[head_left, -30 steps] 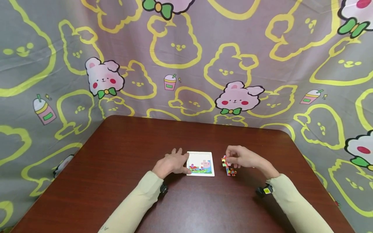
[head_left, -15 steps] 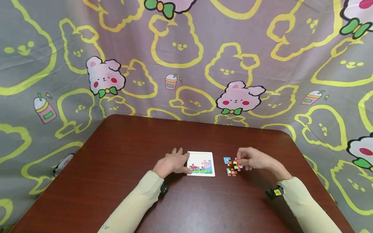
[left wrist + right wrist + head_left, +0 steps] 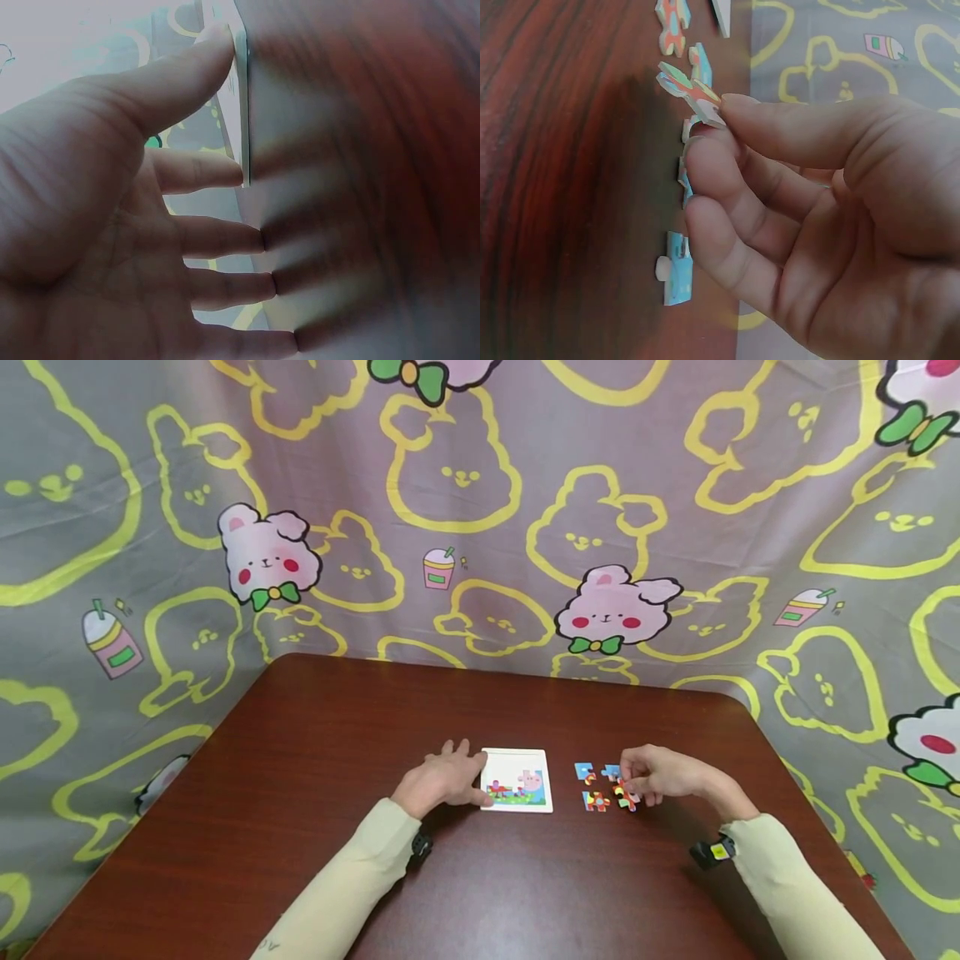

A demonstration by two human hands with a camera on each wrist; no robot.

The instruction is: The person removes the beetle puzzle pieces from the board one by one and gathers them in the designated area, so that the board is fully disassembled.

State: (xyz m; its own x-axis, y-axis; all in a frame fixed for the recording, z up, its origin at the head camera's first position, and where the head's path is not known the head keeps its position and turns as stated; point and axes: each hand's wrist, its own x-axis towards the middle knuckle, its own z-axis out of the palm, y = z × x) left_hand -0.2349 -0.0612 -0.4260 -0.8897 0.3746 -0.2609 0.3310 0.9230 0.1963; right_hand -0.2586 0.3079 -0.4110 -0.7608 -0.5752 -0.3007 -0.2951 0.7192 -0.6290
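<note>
A white-framed jigsaw tray (image 3: 501,768) lies on the table, its lower and right parts filled with a cartoon picture and its upper left bare white. My left hand (image 3: 444,779) rests at the tray's left edge with fingers spread and straight. In the left wrist view the thumb (image 3: 214,52) lies on the rim, and the fingertips come down along the side and tabletop. To the right of the tray, my right hand (image 3: 662,772) pinches a red and yellow puzzle piece (image 3: 694,96) between thumb and fingers, tilted over the other pieces.
Loose puzzle pieces lie between tray and right hand: a blue-cornered piece (image 3: 583,771), an orange one (image 3: 596,802) and a blue one (image 3: 611,772) partly beside the fingers. In the right wrist view another blue piece (image 3: 679,274) lies below the fingertips. A patterned cloth (image 3: 465,568) hangs behind the table.
My right hand has moved rightward with the pinched piece, away from the tray, uncovering loose pieces on the table. The left hand has stayed at the tray's edge.
</note>
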